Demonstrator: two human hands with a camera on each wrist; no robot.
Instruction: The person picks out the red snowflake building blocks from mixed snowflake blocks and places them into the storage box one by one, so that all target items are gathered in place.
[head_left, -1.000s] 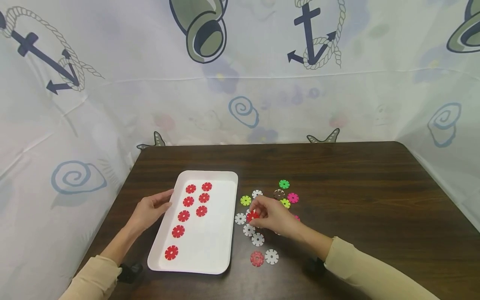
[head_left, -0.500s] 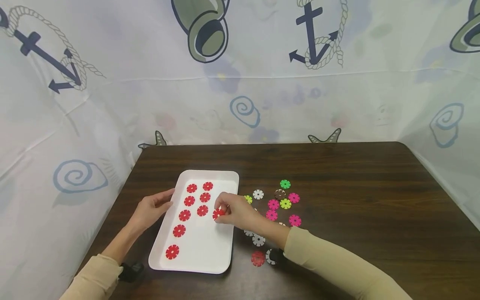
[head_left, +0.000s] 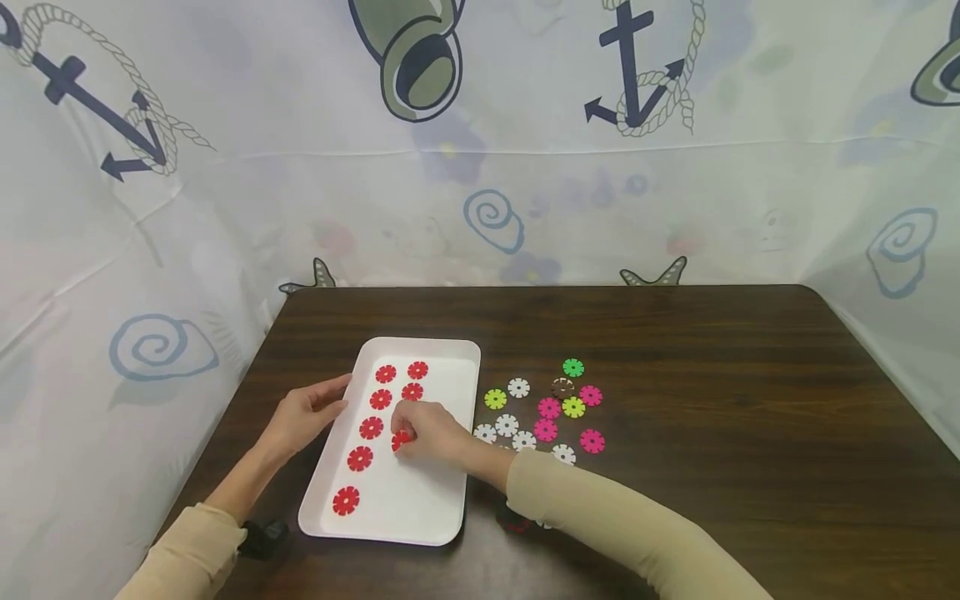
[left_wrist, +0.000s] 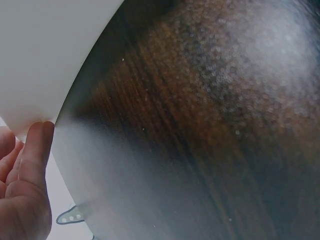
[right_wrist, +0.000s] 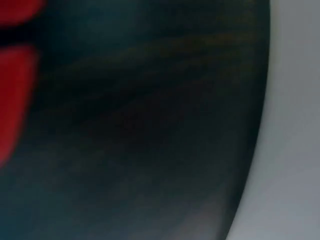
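A white tray point(head_left: 427, 517) on the table holds red notched plastic discs, such as this disc point(head_left: 346, 501), with several in its left column and at least two in a second one. My right hand point(head_left: 431, 432) is low over the tray's middle, thumb and finger pinching a red notched disc point(head_left: 401, 440). That hand hides part of the second column. At the tray's left rim is my left hand point(head_left: 300, 423), its straight fingertips touching the edge. The left wrist view shows those fingers point(left_wrist: 35, 155) against the rim.
Right of the tray lie loose discs: white discs point(head_left: 507, 426), pink discs point(head_left: 592, 441), yellow-green discs point(head_left: 495, 399), a green disc point(head_left: 573, 367) and a brown disc point(head_left: 562, 387). My right sleeve point(head_left: 592, 500) covers some. A blurred red disc point(right_wrist: 12, 95) shows in the right wrist view.
My right hand has picked a red disc from the loose group and carried it left over the tray to the second column. My left hand has stayed at the rim.
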